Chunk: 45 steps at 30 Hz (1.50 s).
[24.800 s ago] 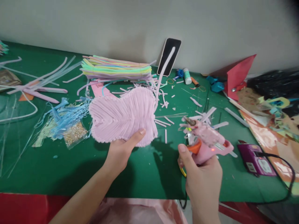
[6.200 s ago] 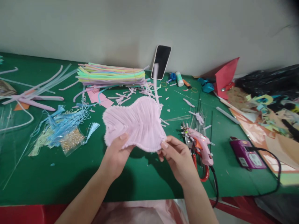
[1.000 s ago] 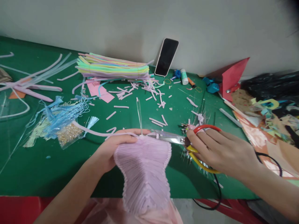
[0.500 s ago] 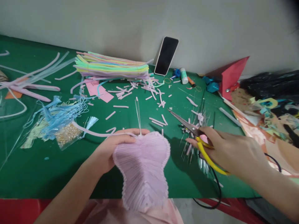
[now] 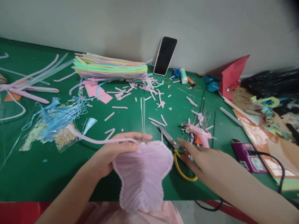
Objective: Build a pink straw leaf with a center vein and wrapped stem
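Note:
My left hand (image 5: 116, 151) pinches the upper edge of a lilac fuzzy butterfly-shaped piece (image 5: 142, 174), made of closely packed pipe-cleaner strips with a beaded-looking edge. Thin bare wires (image 5: 142, 115) stick up from its top, and a long lilac pipe cleaner (image 5: 98, 141) trails left from it. Right of the piece are scissors (image 5: 171, 140) with yellow handles, their blades pointing up-left and low over the table. My right hand (image 5: 203, 161) has its fingers closed at the handles. Just beyond it lies a pink glue gun (image 5: 198, 132) on a heap of wires and scraps.
A bundle of pastel pipe cleaners (image 5: 112, 68) lies at the back, beside a phone (image 5: 165, 56) leaning on the wall. Lilac offcuts are scattered mid-table. Blue tassels (image 5: 58, 113) and a bag of gold beads (image 5: 65, 137) sit left. A purple box (image 5: 249, 157) with a black cord is right.
My right hand and the scissors have moved left and down towards the butterfly-shaped piece, uncovering the glue gun and the purple box. The left hand keeps its hold.

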Available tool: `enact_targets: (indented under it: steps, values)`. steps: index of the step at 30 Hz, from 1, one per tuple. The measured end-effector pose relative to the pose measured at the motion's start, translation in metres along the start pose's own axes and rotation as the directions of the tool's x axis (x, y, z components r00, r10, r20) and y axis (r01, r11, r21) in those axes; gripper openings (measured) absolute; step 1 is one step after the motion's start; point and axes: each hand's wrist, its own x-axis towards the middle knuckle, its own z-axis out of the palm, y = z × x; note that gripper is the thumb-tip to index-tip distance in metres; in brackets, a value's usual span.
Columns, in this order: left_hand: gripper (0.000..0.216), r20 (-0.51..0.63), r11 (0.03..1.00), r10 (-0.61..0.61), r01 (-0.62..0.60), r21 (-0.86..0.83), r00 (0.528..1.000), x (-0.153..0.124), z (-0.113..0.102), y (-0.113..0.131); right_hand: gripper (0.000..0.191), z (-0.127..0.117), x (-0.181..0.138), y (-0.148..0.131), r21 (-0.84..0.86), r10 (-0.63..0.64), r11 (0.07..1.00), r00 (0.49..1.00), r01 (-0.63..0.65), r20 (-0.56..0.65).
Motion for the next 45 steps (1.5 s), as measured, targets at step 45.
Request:
enact_targets:
  steps: [45]
  values:
    - [0.022, -0.133, 0.978, -0.022, 0.049, 0.201, 0.991, 0.004, 0.006, -0.004, 0.027, 0.014, 0.050, -0.020, 0.987, -0.214, 0.149, 0.972, -0.066, 0.098]
